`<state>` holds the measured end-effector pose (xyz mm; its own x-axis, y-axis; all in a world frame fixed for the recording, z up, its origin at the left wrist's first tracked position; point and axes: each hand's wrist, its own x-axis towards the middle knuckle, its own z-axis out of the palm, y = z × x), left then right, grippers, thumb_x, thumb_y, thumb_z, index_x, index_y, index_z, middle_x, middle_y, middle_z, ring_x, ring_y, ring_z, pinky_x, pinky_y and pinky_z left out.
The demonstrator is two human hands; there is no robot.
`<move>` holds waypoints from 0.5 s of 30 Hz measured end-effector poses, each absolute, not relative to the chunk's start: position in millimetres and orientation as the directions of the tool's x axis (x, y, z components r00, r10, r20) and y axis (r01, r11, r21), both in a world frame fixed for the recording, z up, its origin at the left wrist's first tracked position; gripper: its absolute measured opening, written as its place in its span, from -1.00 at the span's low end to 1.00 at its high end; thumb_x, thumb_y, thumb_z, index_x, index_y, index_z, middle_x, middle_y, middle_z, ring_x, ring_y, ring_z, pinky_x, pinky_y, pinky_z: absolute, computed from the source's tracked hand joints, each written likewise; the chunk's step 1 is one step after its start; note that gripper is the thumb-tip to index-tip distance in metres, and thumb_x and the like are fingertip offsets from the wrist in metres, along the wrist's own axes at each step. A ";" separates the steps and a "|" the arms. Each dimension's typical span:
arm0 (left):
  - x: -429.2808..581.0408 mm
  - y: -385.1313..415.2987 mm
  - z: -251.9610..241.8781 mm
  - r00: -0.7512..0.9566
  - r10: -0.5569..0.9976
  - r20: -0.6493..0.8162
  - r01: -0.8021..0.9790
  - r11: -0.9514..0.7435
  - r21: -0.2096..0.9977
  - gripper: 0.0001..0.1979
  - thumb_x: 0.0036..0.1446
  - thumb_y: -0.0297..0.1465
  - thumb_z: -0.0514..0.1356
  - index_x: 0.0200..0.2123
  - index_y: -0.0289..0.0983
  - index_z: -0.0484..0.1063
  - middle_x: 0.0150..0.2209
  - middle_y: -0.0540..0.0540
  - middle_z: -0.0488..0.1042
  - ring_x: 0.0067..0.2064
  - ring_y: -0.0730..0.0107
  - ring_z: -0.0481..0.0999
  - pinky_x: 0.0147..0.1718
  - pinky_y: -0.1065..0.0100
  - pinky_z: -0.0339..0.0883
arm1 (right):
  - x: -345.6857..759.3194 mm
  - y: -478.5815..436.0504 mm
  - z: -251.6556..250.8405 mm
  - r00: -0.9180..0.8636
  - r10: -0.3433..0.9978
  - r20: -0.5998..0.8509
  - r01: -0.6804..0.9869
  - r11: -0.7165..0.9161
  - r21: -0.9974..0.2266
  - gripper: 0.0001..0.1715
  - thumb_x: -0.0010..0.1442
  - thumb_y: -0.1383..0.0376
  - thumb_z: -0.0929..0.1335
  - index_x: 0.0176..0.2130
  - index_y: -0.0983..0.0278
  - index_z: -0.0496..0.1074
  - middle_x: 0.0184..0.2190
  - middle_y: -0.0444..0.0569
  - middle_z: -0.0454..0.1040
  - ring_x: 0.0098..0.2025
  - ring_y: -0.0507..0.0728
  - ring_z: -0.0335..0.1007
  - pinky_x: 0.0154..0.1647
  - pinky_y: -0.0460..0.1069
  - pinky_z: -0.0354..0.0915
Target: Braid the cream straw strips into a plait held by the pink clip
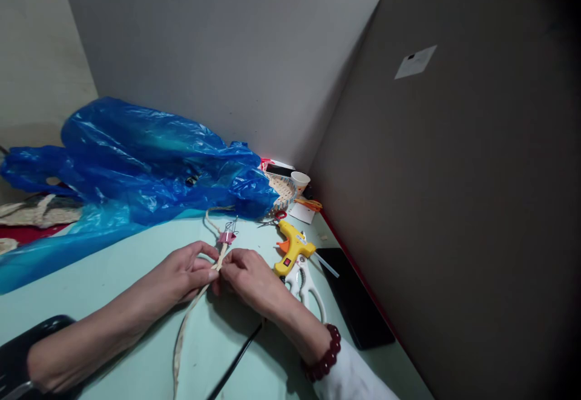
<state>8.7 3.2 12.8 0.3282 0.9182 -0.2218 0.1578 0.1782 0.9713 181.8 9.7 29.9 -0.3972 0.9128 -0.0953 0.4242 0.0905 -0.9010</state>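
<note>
Between my two hands runs a pale, fibrous cord [184, 333], its long loose strand trailing down to the near side of the table. A pink binder clip [227, 238] grips the cord just beyond my fingers, and a thinner end curls away behind it. My left hand [188, 273] pinches the cord between thumb and fingers. From the other side my right hand [247, 273], below a dark red bead bracelet [329, 354], has its fingertips closed on the same stretch. What lies exactly under the right fingertips is hidden.
Right of my hands lie a yellow glue gun [295, 245], white-handled shears [313, 291] and a black flat tablet-like object [358, 303]. Behind are red-handled scissors [280, 215], a woven basket [284, 191], a paper cup [300, 180] and a large blue plastic bag [149, 158]. A black cable [236, 360] crosses the near table.
</note>
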 end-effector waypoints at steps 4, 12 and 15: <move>10.7 0.1 10.1 0.301 0.936 -0.184 0.289 0.094 0.953 -0.60 0.00 -0.09 0.24 -0.19 -0.19 0.25 -0.53 0.02 0.58 -0.62 0.51 0.07 -0.58 0.39 -0.15 | 181.8 10.4 20.8 -0.338 0.939 -0.061 0.370 0.073 -0.926 -0.66 0.26 0.28 0.32 -0.55 0.25 0.35 -0.68 -0.22 0.21 -0.57 0.00 0.11 -0.53 -0.10 0.01; 4.8 -6.4 27.0 0.229 0.974 -0.002 0.608 -0.141 0.781 -0.72 0.14 -0.12 0.13 -0.45 -0.15 0.48 -0.48 -0.07 0.61 -0.36 0.09 0.48 -0.29 0.22 0.15 | 177.5 5.2 17.5 -0.273 0.960 -0.068 0.365 0.038 -0.930 -0.78 0.18 0.41 0.33 -0.50 0.25 0.37 -0.64 -0.19 0.38 -0.55 0.01 0.20 -0.49 -0.10 0.10; 3.3 -6.1 35.5 0.217 0.976 -0.004 0.669 -0.146 0.729 -0.67 0.08 -0.13 0.13 -0.62 -0.15 0.43 -0.57 -0.07 0.54 -0.45 0.12 0.44 -0.35 0.21 0.12 | 175.7 2.3 19.2 -0.265 0.963 -0.043 0.384 0.065 -0.921 -0.77 0.15 0.46 0.33 -0.51 0.23 0.34 -0.62 -0.18 0.40 -0.52 0.04 0.25 -0.45 -0.09 0.11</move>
